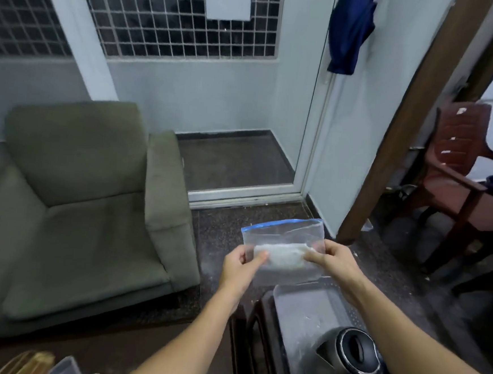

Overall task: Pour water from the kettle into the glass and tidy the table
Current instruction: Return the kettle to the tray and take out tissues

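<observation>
Both hands hold up a clear zip bag (283, 236) with a blue seal strip, in front of me above the floor. A white folded wad lies inside it. My left hand (240, 267) pinches the bag's left edge and my right hand (332, 257) pinches its right edge. Below the bag, a dark metal kettle (345, 361) with a black lid stands on a small dark table (253, 329), next to a clear plastic sheet (303, 306). No glass is in view.
A green armchair (84, 203) fills the left side. A brown plastic chair (464, 180) stands at the right behind a wooden door frame (416, 111). A white door frame (313, 150) and dark speckled floor lie ahead. Small objects (48, 366) sit at the bottom left edge.
</observation>
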`<state>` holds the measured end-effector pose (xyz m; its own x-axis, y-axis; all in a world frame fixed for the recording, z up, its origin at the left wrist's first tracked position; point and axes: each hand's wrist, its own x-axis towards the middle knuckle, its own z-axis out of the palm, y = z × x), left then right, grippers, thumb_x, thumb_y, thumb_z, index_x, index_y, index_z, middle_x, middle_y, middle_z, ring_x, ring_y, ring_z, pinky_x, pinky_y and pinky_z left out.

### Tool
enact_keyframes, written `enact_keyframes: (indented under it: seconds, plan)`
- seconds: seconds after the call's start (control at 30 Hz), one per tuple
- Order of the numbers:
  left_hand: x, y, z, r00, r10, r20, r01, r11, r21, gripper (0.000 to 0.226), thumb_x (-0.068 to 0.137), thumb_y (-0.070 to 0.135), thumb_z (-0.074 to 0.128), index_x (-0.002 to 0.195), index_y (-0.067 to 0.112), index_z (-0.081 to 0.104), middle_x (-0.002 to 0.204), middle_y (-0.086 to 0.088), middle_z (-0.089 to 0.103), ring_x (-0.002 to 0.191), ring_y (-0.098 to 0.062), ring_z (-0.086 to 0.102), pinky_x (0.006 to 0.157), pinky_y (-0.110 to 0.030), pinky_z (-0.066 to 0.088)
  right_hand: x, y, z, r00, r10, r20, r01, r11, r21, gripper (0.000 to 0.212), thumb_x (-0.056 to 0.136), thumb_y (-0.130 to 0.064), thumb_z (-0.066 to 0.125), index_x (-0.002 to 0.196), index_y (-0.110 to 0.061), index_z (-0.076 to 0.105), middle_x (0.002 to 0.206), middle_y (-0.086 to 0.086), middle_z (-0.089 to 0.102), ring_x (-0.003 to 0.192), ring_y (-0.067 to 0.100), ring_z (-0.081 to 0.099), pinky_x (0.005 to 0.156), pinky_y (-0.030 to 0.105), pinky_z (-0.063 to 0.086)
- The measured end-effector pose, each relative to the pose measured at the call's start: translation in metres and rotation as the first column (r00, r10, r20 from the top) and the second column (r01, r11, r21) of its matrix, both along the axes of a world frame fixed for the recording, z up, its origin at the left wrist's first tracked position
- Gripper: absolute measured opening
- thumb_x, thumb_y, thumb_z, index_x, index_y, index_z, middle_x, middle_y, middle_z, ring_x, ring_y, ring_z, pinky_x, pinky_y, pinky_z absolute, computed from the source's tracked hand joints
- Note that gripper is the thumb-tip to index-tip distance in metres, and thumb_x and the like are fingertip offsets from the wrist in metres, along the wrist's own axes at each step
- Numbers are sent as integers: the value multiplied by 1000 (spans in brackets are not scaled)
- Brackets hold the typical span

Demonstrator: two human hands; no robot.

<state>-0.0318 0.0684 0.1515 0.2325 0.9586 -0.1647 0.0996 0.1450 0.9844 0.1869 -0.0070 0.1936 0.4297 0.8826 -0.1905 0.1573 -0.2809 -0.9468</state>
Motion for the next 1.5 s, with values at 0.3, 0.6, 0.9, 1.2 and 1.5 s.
enact_keyframes:
  seconds: [0.3,0.6,0.9,1.2,1.5]
  plan:
    - [-133,-22,116,992,56,111,-78,974,212,9,94,27,73,91,18,74,84,10,74,79,0,64,76,-16,48,-113,-19,100,990,140,-22,-138,987,77,22,71,-13,88,65,-20,68,74,2,64,73,19,57,73,35,43]
    - [-239,-43,218,988,102,112,-139,905,403,28,100,41,62,86,18,71,79,8,72,74,-7,60,73,-28,49,-201,-29,185,936,323,139,-335,939,71,26,71,-16,92,66,-23,68,67,-10,64,57,2,58,55,13,46]
    - [-290,-75,286,998,66,-16,-45,817,575,27,98,40,63,82,22,74,79,1,76,71,-6,63,72,-29,49,-283,-50,315,745,154,649,-433,852,295,90,80,-33,88,155,-20,40,132,-3,59,119,13,55,104,29,43]
    - [-317,-102,338,993,96,-74,-26,765,643,17,98,29,64,88,29,77,83,2,76,79,-8,63,73,-35,48,-372,-54,392,135,219,966,-713,699,-59,27,93,-42,65,108,-25,79,103,-2,79,93,24,70,84,34,55]
    - [-373,-127,356,967,254,1,-194,736,649,28,103,26,60,86,10,76,76,7,72,73,-3,59,70,-28,45,-417,-54,410,140,254,957,-724,685,-76,17,83,-24,66,86,-18,82,79,4,77,74,26,65,70,34,55]
